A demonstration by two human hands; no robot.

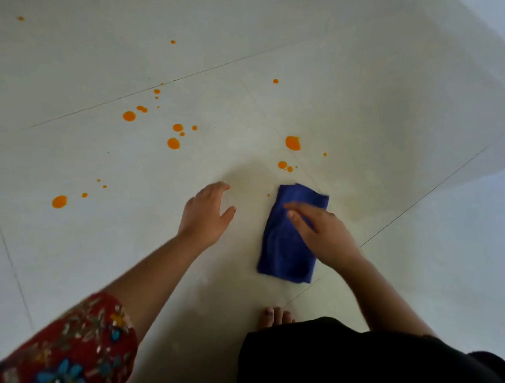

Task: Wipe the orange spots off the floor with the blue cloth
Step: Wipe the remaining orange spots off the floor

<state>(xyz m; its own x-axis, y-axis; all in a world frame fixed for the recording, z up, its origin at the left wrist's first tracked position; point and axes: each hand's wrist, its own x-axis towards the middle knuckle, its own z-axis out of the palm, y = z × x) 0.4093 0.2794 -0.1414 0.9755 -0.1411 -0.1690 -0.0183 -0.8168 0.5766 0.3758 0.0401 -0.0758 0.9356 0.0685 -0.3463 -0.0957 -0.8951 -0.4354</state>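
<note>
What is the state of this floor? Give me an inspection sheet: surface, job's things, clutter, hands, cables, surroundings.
Surface: pale tiled floor, thin grout lines, faint yellowish smear mid-frame.
Job's things: blue cloth folded, flat on the floor; orange spots scattered beyond it and to its left, unwiped.
Clutter: nothing seen.
Hands: right hand presses flat on the blue cloth; left hand open beside it, apart from it.
Cables: nothing seen.
Surroundings: bare toes, black garment, red floral sleeve at the near edge.
</note>
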